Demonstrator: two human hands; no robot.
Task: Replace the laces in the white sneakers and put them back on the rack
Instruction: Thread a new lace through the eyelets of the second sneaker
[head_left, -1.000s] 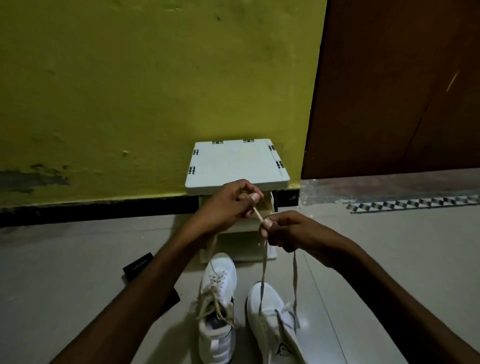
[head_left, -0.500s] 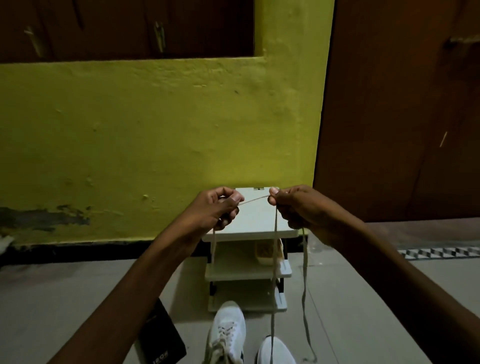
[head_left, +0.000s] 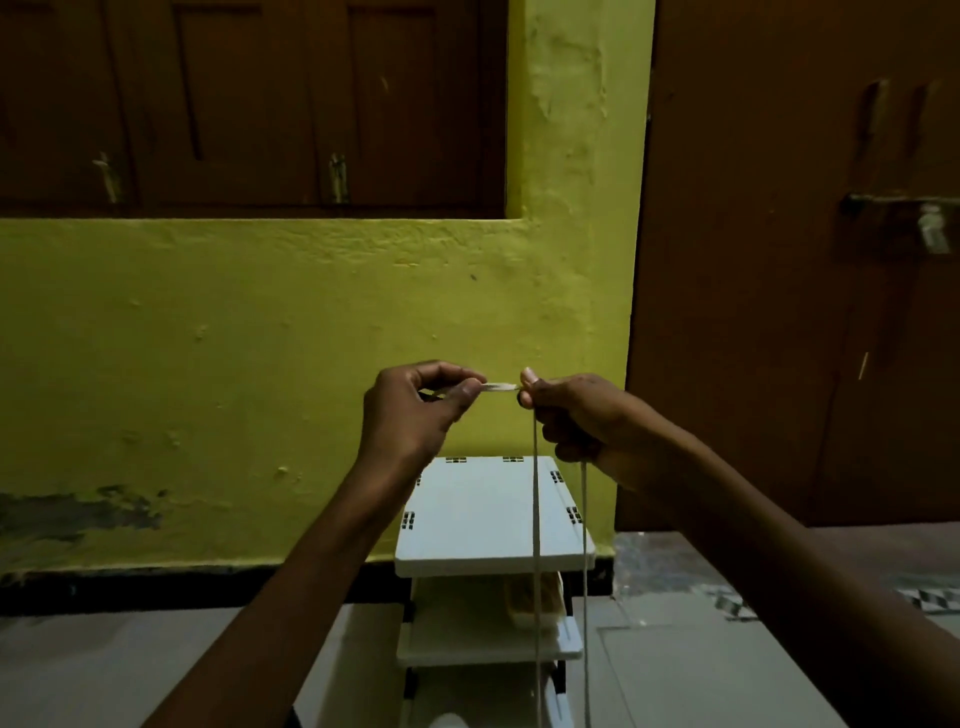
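- Now both hands sit near the middle of the view, and the lace (head_left: 500, 387) lies flat between them along the 9-to-3 line as a short, taut span.
- At 9 o'clock of that span, the left hand (head_left: 410, 410) has a narrow grip, with thumb and forefinger pinching one end of it.
- At 3 o'clock, the right hand (head_left: 576, 415) pinches the other end. From its grip two strands drop straight toward 6 o'clock, cross in front of the rack (head_left: 483, 519) and run off the bottom edge.
- A white toe (head_left: 447, 721) shows at 6 o'clock, low in front of the rack — likely one of the sneakers, though its eyelets are out of view.
- My judgement is that the free tip lies with the left hand, so threading must travel down toward 6 o'clock — following the hanging strands.
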